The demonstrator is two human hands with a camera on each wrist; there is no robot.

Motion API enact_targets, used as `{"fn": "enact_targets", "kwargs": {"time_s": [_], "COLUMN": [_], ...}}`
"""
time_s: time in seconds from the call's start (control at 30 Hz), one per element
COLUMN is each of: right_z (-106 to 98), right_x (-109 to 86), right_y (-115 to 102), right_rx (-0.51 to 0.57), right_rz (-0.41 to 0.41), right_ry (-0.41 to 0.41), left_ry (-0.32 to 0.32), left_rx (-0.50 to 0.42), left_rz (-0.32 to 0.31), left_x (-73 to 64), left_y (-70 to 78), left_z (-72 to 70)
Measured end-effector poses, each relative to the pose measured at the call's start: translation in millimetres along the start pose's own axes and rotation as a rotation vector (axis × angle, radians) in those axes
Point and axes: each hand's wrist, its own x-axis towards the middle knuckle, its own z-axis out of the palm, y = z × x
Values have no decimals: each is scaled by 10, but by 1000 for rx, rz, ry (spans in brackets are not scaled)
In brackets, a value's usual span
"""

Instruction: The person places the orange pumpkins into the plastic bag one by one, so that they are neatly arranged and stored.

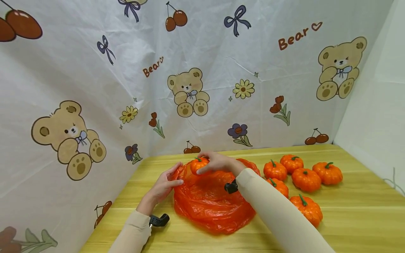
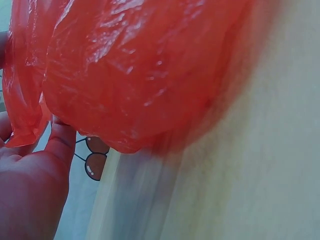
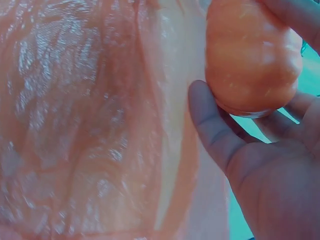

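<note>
A red plastic bag (image 1: 212,216) lies on the table with its mouth spread wide. At its left rim my left hand (image 1: 162,186) holds the film between thumb and fingers; the left wrist view shows the bag (image 2: 135,75) bulging beside that hand (image 2: 37,180). My right hand (image 1: 218,163) grips a small orange toy pumpkin (image 1: 198,166) with a green stem over the far left part of the bag's mouth. Seen from the right wrist, the pumpkin (image 3: 252,60) sits between thumb and fingers, with the bag's crinkled film (image 3: 85,120) next to it.
Several more orange pumpkins (image 1: 306,179) stand on the wooden table (image 1: 357,211) to the right of the bag. One pumpkin (image 1: 278,188) is partly covered by my right sleeve. A white bear-print sheet (image 1: 215,133) hangs behind and at the left.
</note>
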Motion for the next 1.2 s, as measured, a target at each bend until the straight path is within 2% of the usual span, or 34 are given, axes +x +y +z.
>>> {"fn": "enact_targets", "kwargs": {"time_s": [0.27,0.67,0.97,1.2], "right_z": [145,303,384,455], "right_x": [54,93,99,126], "right_y": [81,163,215,248], "right_rx": [14,30,56,-27], "right_rz": [-6,32,64,108], "right_ry": [38,118,160,202], "left_ry": [-4,-16,-11,-4], "left_rx": [-6,-7,-8,-2], "left_rz": [0,6,6,-1], "left_x": [10,30,14,7], "left_y": [-16,-42,4,-9], "left_z": [-18,-50,0,5]}}
